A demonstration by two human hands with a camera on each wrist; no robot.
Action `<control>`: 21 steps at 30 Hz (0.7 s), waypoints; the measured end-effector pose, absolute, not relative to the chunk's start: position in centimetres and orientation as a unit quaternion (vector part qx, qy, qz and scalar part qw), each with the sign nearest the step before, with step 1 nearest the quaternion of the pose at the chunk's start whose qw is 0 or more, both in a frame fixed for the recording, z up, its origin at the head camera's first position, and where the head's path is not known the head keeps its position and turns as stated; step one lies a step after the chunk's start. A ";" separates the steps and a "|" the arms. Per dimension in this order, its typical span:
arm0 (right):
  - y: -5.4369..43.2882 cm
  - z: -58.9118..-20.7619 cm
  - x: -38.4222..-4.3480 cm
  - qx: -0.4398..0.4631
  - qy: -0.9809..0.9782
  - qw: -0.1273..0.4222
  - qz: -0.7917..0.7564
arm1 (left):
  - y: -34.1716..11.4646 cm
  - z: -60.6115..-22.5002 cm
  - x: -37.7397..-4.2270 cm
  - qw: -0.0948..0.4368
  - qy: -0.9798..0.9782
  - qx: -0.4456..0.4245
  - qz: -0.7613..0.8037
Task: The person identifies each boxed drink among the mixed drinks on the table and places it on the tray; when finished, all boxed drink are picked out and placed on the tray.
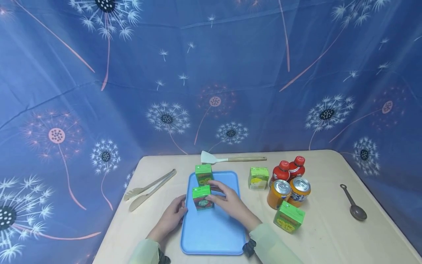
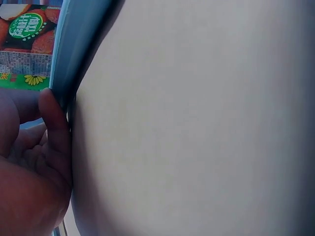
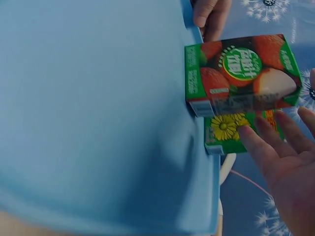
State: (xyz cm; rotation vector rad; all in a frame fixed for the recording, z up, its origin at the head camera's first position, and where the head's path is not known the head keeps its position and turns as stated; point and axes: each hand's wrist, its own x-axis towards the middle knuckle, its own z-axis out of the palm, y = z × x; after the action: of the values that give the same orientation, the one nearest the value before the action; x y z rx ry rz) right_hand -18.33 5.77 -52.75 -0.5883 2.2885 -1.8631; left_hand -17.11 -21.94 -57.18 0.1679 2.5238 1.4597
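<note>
A blue tray [image 1: 214, 234] lies lengthwise on the table. My left hand [image 1: 173, 214] grips its left rim; in the left wrist view the fingers [image 2: 54, 118] lie against the tray's edge [image 2: 81, 39]. On the tray stands a lychee drink carton [image 1: 203, 200], green on top. Just behind it is a green chrysanthemum drink carton [image 1: 203, 172] near the tray's far end. My right hand [image 1: 229, 201] is beside the lychee carton [image 3: 241, 73], thumb near its right side. In the right wrist view its fingers [image 3: 261, 147] are spread and extended, not wrapped around the carton.
Tongs [image 1: 151, 189] lie left of the tray, a white spatula [image 1: 230, 159] behind it. On the right are a yellow-green carton [image 1: 258, 179], red-capped bottles [image 1: 281, 170], orange cans [image 1: 279, 194], another chrysanthemum carton [image 1: 289, 218] and a dark spoon [image 1: 356, 209].
</note>
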 end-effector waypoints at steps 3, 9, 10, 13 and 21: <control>6.6 -52.5 -18.1 -0.194 0.754 0.060 -0.625 | -21.9 -57.2 -17.1 0.110 0.860 0.058 0.496; 8.7 -51.8 -17.5 -0.193 0.760 0.025 -0.620 | -22.1 -57.4 -17.3 0.111 0.864 0.059 0.488; 9.2 -51.7 -17.4 -0.194 0.761 0.019 -0.619 | -22.1 -57.5 -17.3 0.113 0.863 0.058 0.489; 10.5 -51.3 -17.1 -0.204 0.767 -0.002 -0.609 | -22.1 -57.5 -17.2 0.112 0.863 0.056 0.490; 14.0 -50.3 -15.7 -0.230 0.764 -0.061 -0.600 | -22.1 -57.3 -17.2 0.110 0.861 0.066 0.493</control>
State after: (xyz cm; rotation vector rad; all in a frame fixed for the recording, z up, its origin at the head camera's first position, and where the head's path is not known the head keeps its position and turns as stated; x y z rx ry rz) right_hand -15.73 13.99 -50.32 -0.7519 2.4973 -1.9628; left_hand -17.20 -22.09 -57.34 0.1933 2.5306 1.4479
